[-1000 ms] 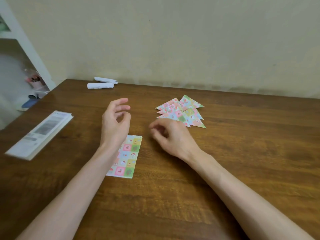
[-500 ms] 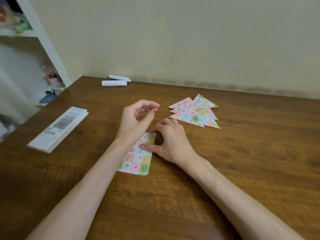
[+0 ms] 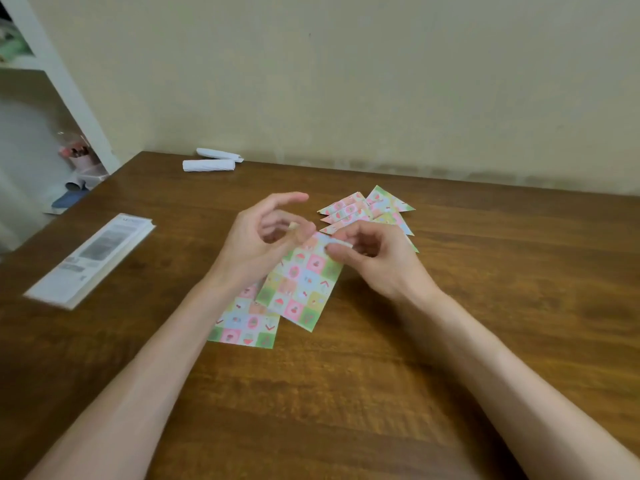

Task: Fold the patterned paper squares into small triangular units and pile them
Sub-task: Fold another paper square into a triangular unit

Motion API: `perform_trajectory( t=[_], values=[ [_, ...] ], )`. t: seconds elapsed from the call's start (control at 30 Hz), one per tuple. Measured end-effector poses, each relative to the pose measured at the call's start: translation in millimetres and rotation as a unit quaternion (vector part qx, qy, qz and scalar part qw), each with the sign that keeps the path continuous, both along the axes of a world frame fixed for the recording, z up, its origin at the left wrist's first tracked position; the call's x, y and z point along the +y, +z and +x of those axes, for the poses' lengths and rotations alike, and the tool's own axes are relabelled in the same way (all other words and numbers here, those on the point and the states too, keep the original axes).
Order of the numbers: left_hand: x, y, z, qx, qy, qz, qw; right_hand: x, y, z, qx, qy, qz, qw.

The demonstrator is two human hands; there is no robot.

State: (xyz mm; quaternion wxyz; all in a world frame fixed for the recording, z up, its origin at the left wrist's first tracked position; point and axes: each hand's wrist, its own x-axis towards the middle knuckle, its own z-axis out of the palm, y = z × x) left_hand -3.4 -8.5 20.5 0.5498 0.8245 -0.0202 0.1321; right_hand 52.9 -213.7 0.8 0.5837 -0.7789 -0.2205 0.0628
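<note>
A patterned paper sheet with pastel squares is lifted at an angle above the table. My right hand pinches its far top edge between thumb and fingers. My left hand is at the sheet's top left corner, its thumb against the paper and its fingers curved above; how firmly it holds is unclear. A second patterned sheet lies flat beneath, partly covered by the lifted one and my left wrist. Behind my right hand sits a pile of folded triangular units.
The wooden table meets a beige wall at the back. A printed white booklet lies at the left. Two rolled white papers rest near the far edge. A white shelf unit stands off the table's left corner.
Both hands came together at the paper's far end, and the top sheet has been lifted off, tilted right, uncovering a second sheet below. The camera also shifted.
</note>
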Motion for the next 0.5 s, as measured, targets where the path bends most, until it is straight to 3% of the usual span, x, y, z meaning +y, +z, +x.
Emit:
perform_trajectory(
  t=[0.13,0.23,0.37,0.5],
  values=[
    [-18,-9,-3,0.007,-0.034,0.043,0.998,-47,6,-9,-0.019,-0.052,0.087,0.995],
    [-32,-19,-4,-0.041,0.001,0.098,0.994,-77,7,-18,-0.084,-0.053,0.035,0.994],
    [-48,-19,-11,-0.229,-0.028,0.2,0.952,-107,5,-28,-0.236,-0.054,-0.059,0.968],
    [-59,-14,-16,-0.353,-0.023,0.274,0.894,-121,-2,-33,-0.291,-0.067,-0.089,0.95]
  ],
)
